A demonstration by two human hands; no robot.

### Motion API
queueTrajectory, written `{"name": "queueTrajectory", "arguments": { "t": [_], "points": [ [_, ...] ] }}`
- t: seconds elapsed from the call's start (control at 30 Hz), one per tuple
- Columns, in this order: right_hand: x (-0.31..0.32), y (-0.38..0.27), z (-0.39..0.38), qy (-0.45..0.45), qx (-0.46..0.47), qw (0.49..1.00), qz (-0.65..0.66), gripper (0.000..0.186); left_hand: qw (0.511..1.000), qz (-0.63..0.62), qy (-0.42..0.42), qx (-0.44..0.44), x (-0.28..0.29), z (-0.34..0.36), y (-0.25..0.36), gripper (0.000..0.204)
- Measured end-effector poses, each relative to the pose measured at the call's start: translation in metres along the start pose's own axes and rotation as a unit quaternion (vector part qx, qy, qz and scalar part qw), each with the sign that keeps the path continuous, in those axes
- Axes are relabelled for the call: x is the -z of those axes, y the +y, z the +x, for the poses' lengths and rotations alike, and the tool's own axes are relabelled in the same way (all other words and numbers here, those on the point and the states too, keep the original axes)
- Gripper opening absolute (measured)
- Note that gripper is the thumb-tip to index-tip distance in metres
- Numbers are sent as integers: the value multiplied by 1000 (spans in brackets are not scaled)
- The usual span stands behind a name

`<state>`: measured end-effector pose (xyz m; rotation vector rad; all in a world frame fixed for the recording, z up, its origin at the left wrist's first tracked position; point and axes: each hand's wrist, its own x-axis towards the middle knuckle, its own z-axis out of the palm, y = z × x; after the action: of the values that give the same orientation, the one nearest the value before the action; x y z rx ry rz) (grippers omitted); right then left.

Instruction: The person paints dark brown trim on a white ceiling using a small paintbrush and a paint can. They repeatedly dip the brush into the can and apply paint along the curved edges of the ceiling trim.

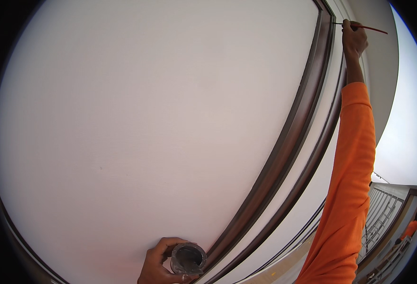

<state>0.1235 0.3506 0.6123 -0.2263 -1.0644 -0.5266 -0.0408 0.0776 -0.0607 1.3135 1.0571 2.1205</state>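
Note:
My right hand (pixel 354 42), raised at the upper right in an orange sleeve (pixel 355 142), pinches a thin paintbrush (pixel 378 31) with a red handle. The brush's dark tip points left and meets, or comes very close to, the edge of a dark brown moulding strip (pixel 308 94) on the white wall. Low in the view, my left hand (pixel 155 262) is wrapped round a small round cup (pixel 189 258) with dark grey, paint-like stuff inside and smears on its rim. The cup is beside the lower part of the moulding.
A broad pale wall panel (pixel 161 123) fills the left and middle. A second dark moulding strip (pixel 308 175) runs alongside the first. At the lower right are a metal railing (pixel 383 208) and, farther off, another person in orange (pixel 412 228) near a ladder-like frame.

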Motion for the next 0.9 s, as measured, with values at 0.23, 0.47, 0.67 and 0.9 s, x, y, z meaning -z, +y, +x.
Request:
{"name": "queueTrajectory", "arguments": {
  "t": [0.23,0.47,0.67,0.9],
  "points": [
    [3,-1,-2,-19,4,1000,7,48,1000,-6,8,-4,-3,0,6,78],
    [-4,11,0,-35,0,999,13,45,999,-16,38,-10,-9,-1,3,81],
    [-7,16,10,-19,47,998,27,45,999,-18,42,-17,-15,-2,-2,80],
    [0,9,8,-50,56,997,-29,44,999,-2,34,-19,-16,1,8,80]
  ]
}}
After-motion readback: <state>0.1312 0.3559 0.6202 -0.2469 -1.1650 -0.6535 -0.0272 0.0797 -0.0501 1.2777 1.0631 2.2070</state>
